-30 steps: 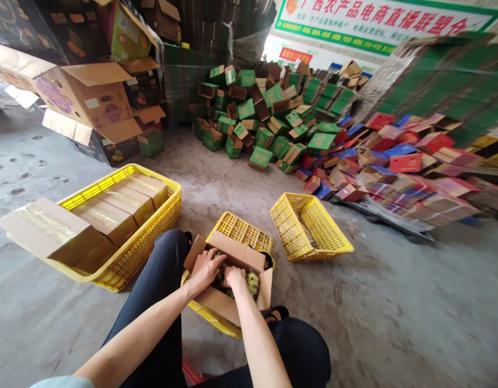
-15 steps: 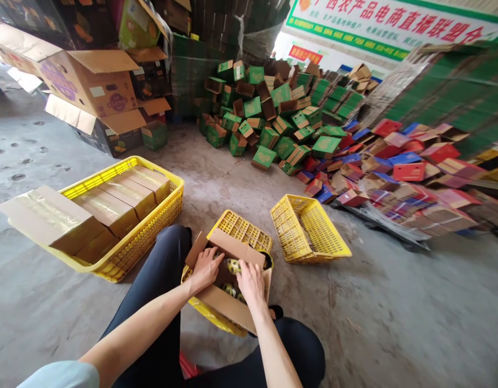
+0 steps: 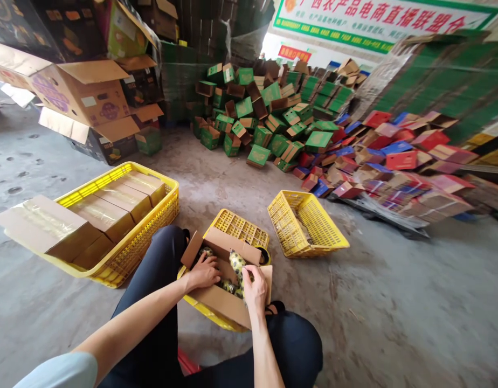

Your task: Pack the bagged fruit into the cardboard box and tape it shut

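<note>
An open cardboard box (image 3: 221,302) sits between my knees on an upturned yellow crate (image 3: 241,226). Inside it lie several yellow-and-dark spotted pieces, perhaps fruit in wrapping. My right hand (image 3: 255,288) pinches the edge of a yellow dark-spotted piece (image 3: 237,261) that stands up at the box's right side. My left hand (image 3: 204,272) reaches over the left side of the box, its fingers loosely spread beside another spotted piece (image 3: 207,251). What lies beneath the left fingers is hidden. A roll of tape (image 3: 265,256) shows at the box's far right corner.
On the left stands a yellow basket (image 3: 139,237) holding several taped cartons (image 3: 105,207). A second yellow basket (image 3: 309,226) is on the floor to the right. Farther back are heaps of green boxes (image 3: 259,155) and red-and-blue boxes (image 3: 400,160), with large cartons (image 3: 77,91) stacked at left.
My hands have moved apart within the box, the left one leftward. The spotted piece by my right hand now stands higher. The whole view has shifted slightly.
</note>
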A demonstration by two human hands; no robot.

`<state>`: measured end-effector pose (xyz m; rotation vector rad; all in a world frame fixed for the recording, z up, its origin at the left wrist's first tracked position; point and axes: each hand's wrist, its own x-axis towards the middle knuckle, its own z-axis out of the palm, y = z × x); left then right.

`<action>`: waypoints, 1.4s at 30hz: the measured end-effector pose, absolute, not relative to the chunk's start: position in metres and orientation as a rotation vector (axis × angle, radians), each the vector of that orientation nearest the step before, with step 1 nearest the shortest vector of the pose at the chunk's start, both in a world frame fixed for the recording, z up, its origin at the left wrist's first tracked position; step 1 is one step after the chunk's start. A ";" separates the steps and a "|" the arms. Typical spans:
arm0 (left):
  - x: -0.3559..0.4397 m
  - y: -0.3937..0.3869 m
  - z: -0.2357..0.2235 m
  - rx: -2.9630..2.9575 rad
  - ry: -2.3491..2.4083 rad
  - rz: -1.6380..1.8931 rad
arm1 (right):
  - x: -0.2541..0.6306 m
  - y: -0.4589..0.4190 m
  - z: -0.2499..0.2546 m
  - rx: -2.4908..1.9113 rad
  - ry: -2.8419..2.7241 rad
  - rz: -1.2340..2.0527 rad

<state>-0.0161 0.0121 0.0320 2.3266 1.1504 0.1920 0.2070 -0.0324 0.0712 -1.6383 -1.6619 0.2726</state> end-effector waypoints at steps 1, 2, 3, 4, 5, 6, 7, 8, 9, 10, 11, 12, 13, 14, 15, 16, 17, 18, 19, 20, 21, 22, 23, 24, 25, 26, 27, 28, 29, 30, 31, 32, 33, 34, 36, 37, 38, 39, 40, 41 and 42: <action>-0.016 0.014 0.030 2.318 1.140 0.160 | 0.210 -0.032 0.072 -1.640 -1.633 0.295; -0.015 0.016 0.029 2.304 1.122 0.145 | 0.213 -0.031 0.073 -1.645 -1.597 0.329; -0.014 0.018 0.029 2.282 1.104 0.159 | 0.214 -0.031 0.074 -1.650 -1.556 0.375; -0.013 0.019 0.030 2.247 1.094 0.208 | 0.215 -0.032 0.075 -1.652 -1.513 0.429; -0.012 0.020 0.032 2.192 1.096 0.296 | 0.215 -0.033 0.076 -1.647 -1.470 0.489; -0.010 0.021 0.034 2.114 1.100 0.410 | 0.215 -0.034 0.078 -1.634 -1.432 0.551; -0.009 0.021 0.038 2.011 1.093 0.531 | 0.214 -0.036 0.080 -1.616 -1.400 0.610; -0.008 0.020 0.041 1.884 1.064 0.639 | 0.212 -0.038 0.083 -1.592 -1.370 0.671; -0.008 0.020 0.045 1.739 0.998 0.723 | 0.211 -0.040 0.086 -1.564 -1.338 0.736; -0.007 0.019 0.048 1.584 0.906 0.779 | 0.209 -0.042 0.090 -1.534 -1.303 0.803; -0.006 0.017 0.051 1.429 0.802 0.809 | 0.207 -0.044 0.093 -1.505 -1.265 0.866; -0.006 0.016 0.053 1.281 0.704 0.820 | 0.205 -0.045 0.097 -1.478 -1.225 0.929; -0.006 0.014 0.055 1.146 0.627 0.819 | 0.202 -0.047 0.099 -1.453 -1.182 0.987; -0.006 0.012 0.056 1.030 0.575 0.812 | 0.199 -0.049 0.100 -1.430 -1.137 1.043; -0.005 0.010 0.058 0.934 0.548 0.809 | 0.197 -0.050 0.101 -1.410 -1.088 1.096; -0.005 0.008 0.059 0.857 0.541 0.811 | 0.194 -0.050 0.100 -1.392 -1.036 1.142; -0.005 0.007 0.060 0.799 0.547 0.818 | 0.192 -0.050 0.099 -1.377 -0.985 1.177; -0.004 0.006 0.061 0.756 0.561 0.830 | 0.190 -0.049 0.097 -1.366 -0.938 1.197; -0.004 0.005 0.062 0.724 0.577 0.848 | 0.189 -0.048 0.094 -1.362 -0.899 1.197; -0.004 0.005 0.064 0.699 0.593 0.872 | 0.190 -0.047 0.091 -1.369 -0.877 1.175; -0.003 0.005 0.065 0.681 0.609 0.896 | 0.192 -0.045 0.087 -1.391 -0.880 1.130; -0.003 0.006 0.066 0.668 0.625 0.920 | 0.195 -0.043 0.084 -1.431 -0.910 1.057; -0.003 0.007 0.067 0.659 0.641 0.943 | 0.198 -0.042 0.081 -1.485 -0.971 0.955; -0.003 0.007 0.067 0.654 0.658 0.962 | 0.202 -0.040 0.077 -1.546 -1.067 0.827; -0.003 0.008 0.068 0.654 0.674 0.975 | 0.206 -0.040 0.073 -1.604 -1.191 0.680; -0.003 0.008 0.069 0.656 0.687 0.984 | 0.209 -0.040 0.068 -1.646 -1.335 0.533; -0.004 0.009 0.069 0.660 0.698 0.990 | 0.211 -0.041 0.063 -1.674 -1.482 0.401; -0.004 0.009 0.069 0.664 0.705 0.997 | 0.212 -0.042 0.058 -1.690 -1.622 0.296; -0.005 0.009 0.070 0.670 0.710 1.003 | 0.212 -0.044 0.052 -1.705 -1.738 0.216; -0.006 0.009 0.070 0.678 0.717 1.010 | 0.211 -0.047 0.046 -1.724 -1.838 0.147; -0.006 0.009 0.070 0.691 0.726 1.019 | 0.210 -0.049 0.041 -1.750 -1.917 0.087; -0.007 0.009 0.071 0.713 0.738 1.024 | 0.209 -0.051 0.037 -1.788 -1.973 0.033; -0.008 0.009 0.071 0.744 0.749 1.021 | 0.209 -0.053 0.034 -1.834 -2.012 -0.013; -0.009 0.010 0.071 0.783 0.757 1.016 | 0.209 -0.055 0.032 -1.884 -2.030 -0.050; -0.010 0.011 0.071 0.864 0.743 1.011 | 0.210 -0.058 0.031 -1.970 -2.027 -0.099; -0.011 0.012 0.072 0.897 0.723 1.016 | 0.212 -0.059 0.031 -1.989 -2.021 -0.111; -0.011 0.012 0.072 0.922 0.699 1.024 | 0.213 -0.060 0.031 -1.988 -2.015 -0.116; -0.011 0.013 0.072 0.941 0.679 1.034 | 0.215 -0.061 0.031 -1.968 -2.011 -0.118; -0.011 0.013 0.072 0.958 0.664 1.037 | 0.217 -0.062 0.031 -1.936 -2.009 -0.115; -0.011 0.013 0.072 0.975 0.654 1.032 | 0.219 -0.062 0.030 -1.898 -2.010 -0.109; -0.010 0.013 0.072 0.990 0.649 1.020 | 0.220 -0.063 0.028 -1.861 -2.013 -0.099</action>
